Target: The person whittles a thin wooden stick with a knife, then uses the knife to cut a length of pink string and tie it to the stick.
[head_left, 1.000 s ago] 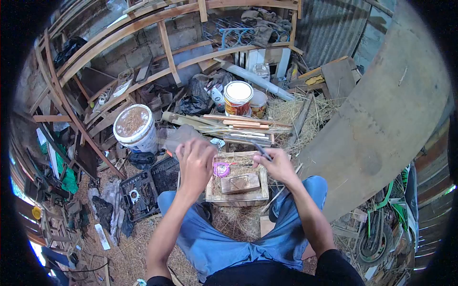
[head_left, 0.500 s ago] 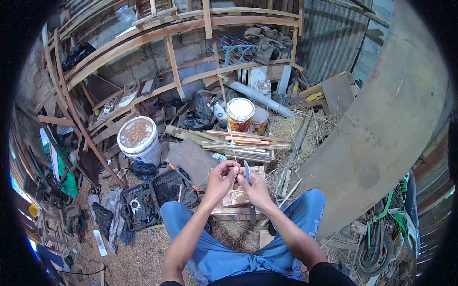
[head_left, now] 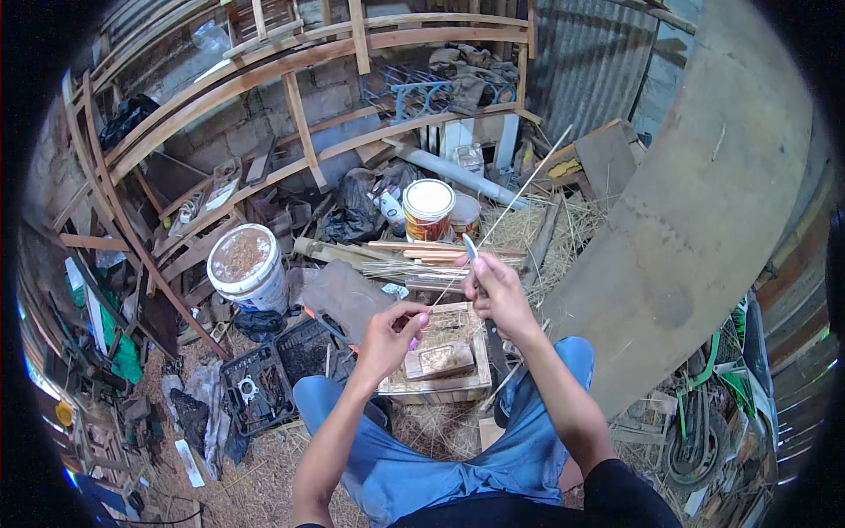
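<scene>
A long thin pale strip (head_left: 528,182) slants up and to the right from my left hand (head_left: 393,341), which pinches its lower end. My right hand (head_left: 500,295) is closed round a knife (head_left: 471,249), its blade pointing up and its dark handle coming out below the fist. The strip passes close by the knife and right fingers; exact contact is unclear. Below the hands, between my knees, stands a wooden box (head_left: 440,385) with a small wood block (head_left: 439,361) on top.
Ahead lie stacked wood strips (head_left: 414,255) and a paint bucket (head_left: 429,211). A white bucket of shavings (head_left: 246,267) and an open black case (head_left: 257,393) are at left. A large curved sheet (head_left: 678,238) leans at right.
My hands have moved apart, the right up and rightward with the knife, the left slightly down and left. The strip, upright before, now slants to the right. The view has shifted a little.
</scene>
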